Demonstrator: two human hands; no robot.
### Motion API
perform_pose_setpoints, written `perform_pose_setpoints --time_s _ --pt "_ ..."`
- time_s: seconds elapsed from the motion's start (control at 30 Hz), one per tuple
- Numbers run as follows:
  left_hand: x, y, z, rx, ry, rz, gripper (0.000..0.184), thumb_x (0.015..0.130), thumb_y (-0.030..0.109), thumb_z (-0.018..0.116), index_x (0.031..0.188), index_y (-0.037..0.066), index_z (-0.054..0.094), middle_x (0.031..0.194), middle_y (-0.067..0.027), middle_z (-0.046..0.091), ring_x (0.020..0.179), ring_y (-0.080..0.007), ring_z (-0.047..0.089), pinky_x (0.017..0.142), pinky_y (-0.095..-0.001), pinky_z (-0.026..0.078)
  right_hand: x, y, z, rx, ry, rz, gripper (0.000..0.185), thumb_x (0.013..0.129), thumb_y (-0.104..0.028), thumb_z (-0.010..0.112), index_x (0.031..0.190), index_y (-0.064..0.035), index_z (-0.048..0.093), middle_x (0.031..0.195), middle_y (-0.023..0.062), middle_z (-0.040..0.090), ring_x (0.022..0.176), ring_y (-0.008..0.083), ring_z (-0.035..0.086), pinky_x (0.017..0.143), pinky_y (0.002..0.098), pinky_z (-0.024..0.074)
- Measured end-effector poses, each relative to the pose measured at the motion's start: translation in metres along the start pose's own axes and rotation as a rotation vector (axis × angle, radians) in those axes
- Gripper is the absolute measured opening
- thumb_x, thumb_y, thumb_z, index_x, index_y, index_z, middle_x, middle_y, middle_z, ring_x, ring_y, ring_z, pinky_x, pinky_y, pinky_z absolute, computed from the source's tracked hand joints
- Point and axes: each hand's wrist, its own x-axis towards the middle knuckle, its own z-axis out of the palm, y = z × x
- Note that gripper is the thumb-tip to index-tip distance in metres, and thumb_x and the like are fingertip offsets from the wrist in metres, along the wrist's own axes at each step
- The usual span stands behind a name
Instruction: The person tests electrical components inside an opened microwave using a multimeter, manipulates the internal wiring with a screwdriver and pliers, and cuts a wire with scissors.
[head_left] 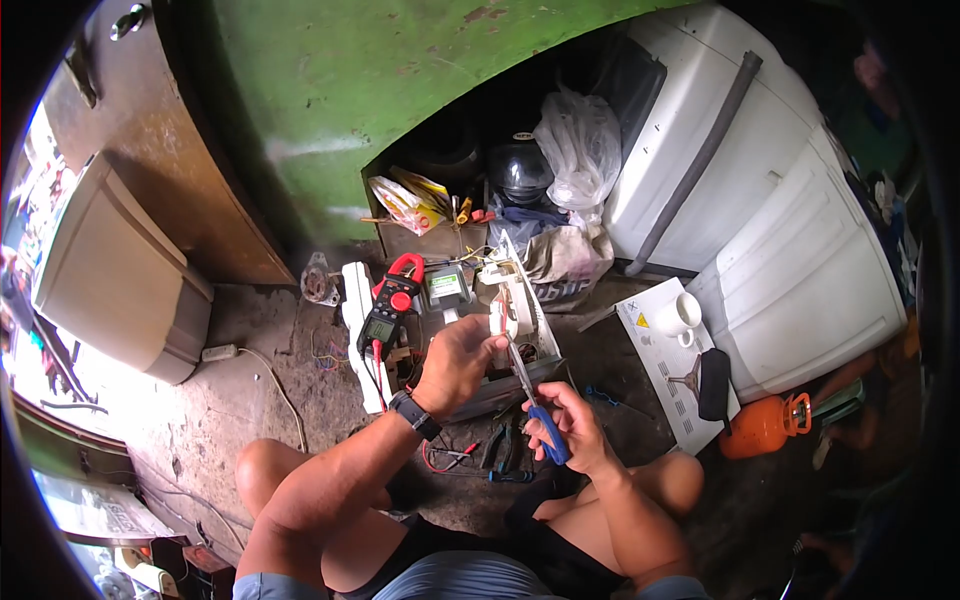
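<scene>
A blue-handled tool with a long metal shaft, perhaps a screwdriver or pliers, is in my right hand [568, 430], its blue handle [548, 434] between my fingers. Its tip points up and left to a small white part [503, 312], which my left hand [462, 365] pinches. Both hands are above an opened white and grey appliance housing [545, 335] with wires inside. A red and black clamp meter [388, 308] lies on the housing's left side. Beside it sits a grey box with a green label [446, 287].
Pliers [497, 447] and a red test probe [462, 455] lie on the floor before me. At right are a printed board [655, 350] with a white cup [675, 318], and an orange cylinder [762, 428]. A wooden box [430, 242] stands behind.
</scene>
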Motion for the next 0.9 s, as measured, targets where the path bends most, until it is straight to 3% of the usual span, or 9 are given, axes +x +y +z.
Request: perform_pose_setpoints --time_s 0.1,0.23,0.3,0.5,0.57,0.63,0.77,0.83,0.9 --pt "-0.001 0.001 0.001 0.011 0.003 -0.006 0.020 0.108 0.008 0.073 0.125 -0.001 0.070 0.108 -0.0011 0.077 0.096 -0.0048 0.065 0.085 -0.0253 0.056 0.000 -0.002 -0.001 -0.039 0.006 -0.009 0.053 0.099 -0.003 0.082 0.143 -0.0006 0.052 0.126 0.0139 0.067 0.078 0.0126 0.073 0.058 0.0289 0.0617" --pt "-0.002 0.004 0.003 0.003 0.027 0.010 0.023 0.106 0.016 0.077 0.123 0.000 0.073 0.103 -0.0072 0.081 0.092 -0.0104 0.069 0.087 -0.0313 0.057 -0.002 -0.008 -0.001 -0.083 0.031 -0.002 0.051 0.100 -0.003 0.080 0.144 -0.0007 0.054 0.121 0.0116 0.070 0.079 0.0116 0.073 0.061 0.0283 0.0614" --pt "-0.004 0.005 0.002 0.039 0.022 -0.009 0.023 0.106 0.016 0.077 0.122 0.000 0.073 0.103 -0.0072 0.081 0.092 -0.0108 0.069 0.087 -0.0315 0.057 -0.004 -0.011 0.000 -0.084 0.039 0.111 0.045 0.101 -0.004 0.079 0.140 -0.0006 0.059 0.111 0.0077 0.073 0.077 0.0092 0.071 0.063 0.0268 0.0602" --pt "-0.006 -0.004 0.002 0.072 0.032 0.048 0.024 0.105 0.018 0.077 0.123 0.002 0.073 0.102 -0.0070 0.080 0.092 -0.0122 0.070 0.085 -0.0321 0.057 -0.002 -0.016 0.011 -0.168 0.071 0.161 0.035 0.101 -0.015 0.083 0.128 0.0002 0.068 0.095 0.0029 0.074 0.071 0.0057 0.067 0.062 0.0241 0.0572" --pt "-0.008 0.001 0.004 0.021 0.030 0.083 0.015 0.107 0.009 0.074 0.120 0.003 0.070 0.097 0.0043 0.072 0.087 -0.0034 0.061 0.078 -0.0250 0.053 -0.003 -0.018 0.013 -0.163 0.063 0.159 0.035 0.101 -0.017 0.083 0.127 0.0003 0.068 0.093 0.0026 0.074 0.068 0.0056 0.066 0.060 0.0241 0.0566" --pt "-0.009 0.001 0.003 0.027 0.025 0.099 0.014 0.107 0.009 0.074 0.120 0.003 0.070 0.096 0.0043 0.072 0.086 -0.0034 0.060 0.078 -0.0252 0.053 -0.003 -0.018 0.016 -0.307 0.088 0.149 0.037 0.101 -0.020 0.084 0.127 0.0009 0.068 0.088 0.0020 0.073 0.062 0.0056 0.064 0.055 0.0251 0.0549" --pt "-0.010 -0.003 0.001 0.052 0.021 0.109 0.014 0.107 0.008 0.073 0.120 0.003 0.070 0.096 0.0039 0.072 0.086 -0.0037 0.059 0.078 -0.0255 0.053 -0.002 -0.022 0.016 -0.289 0.059 0.141 0.039 0.100 -0.022 0.084 0.127 0.0004 0.068 0.084 0.0013 0.072 0.061 0.0056 0.064 0.053 0.0259 0.0546" --pt "-0.009 -0.004 0.000 0.088 0.031 0.118 0.014 0.108 0.008 0.073 0.120 0.003 0.070 0.096 0.0037 0.072 0.086 -0.0038 0.060 0.078 -0.0259 0.053 -0.002 -0.026 0.018 -0.091 0.063 0.250 0.038 0.101 -0.022 0.084 0.129 -0.0023 0.068 0.083 0.0015 0.072 0.063 0.0058 0.066 0.055 0.0253 0.0561" --pt "-0.010 -0.004 0.001 0.124 0.042 0.126 0.014 0.108 0.008 0.073 0.120 0.003 0.070 0.097 0.0035 0.072 0.086 -0.0039 0.060 0.079 -0.0262 0.054 -0.003 -0.017 0.023 -0.214 0.078 0.172 0.035 0.102 -0.023 0.082 0.129 -0.0051 0.069 0.086 0.0030 0.074 0.063 0.0065 0.067 0.055 0.0249 0.0567"
